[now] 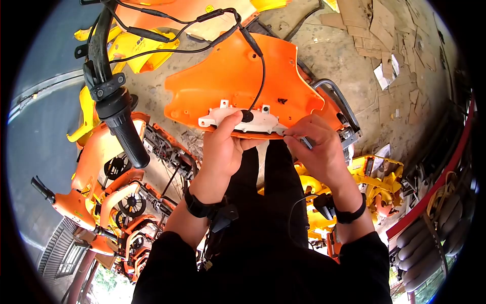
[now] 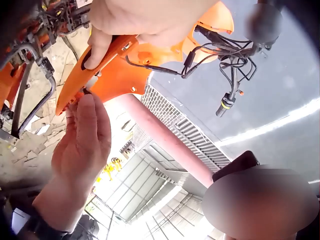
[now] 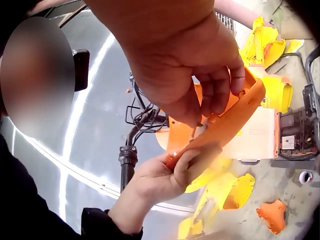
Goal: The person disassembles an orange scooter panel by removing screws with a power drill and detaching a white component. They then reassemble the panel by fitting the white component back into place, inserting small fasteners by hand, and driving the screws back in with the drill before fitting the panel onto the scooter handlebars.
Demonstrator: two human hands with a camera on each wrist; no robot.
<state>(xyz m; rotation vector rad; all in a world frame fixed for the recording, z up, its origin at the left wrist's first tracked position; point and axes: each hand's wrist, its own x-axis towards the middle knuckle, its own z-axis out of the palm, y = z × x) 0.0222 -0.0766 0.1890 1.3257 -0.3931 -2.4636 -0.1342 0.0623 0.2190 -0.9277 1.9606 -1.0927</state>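
Bright daylight, prob. from above. Head view: heavy fisheye, black vignette, edges bent. Orange panel [image 1: 238, 81] evenly lit, mild sheen. L wrist view blown out at bottom. R wrist view: right hand [image 3: 185, 65] close to lens, soft, shaded underneath.

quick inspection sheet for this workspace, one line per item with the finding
surface: concrete floor; the work is held in the air, not on a bench
job's things: orange panel with a white fitting along its near edge
clutter: cardboard scraps, loose yellow panels
hands: left hand grips the panel's edge; right hand pinches that edge beside the fitting
cables: black cable crosses the panel to a black plug
surroundings: handlebar grip, orange machine parts
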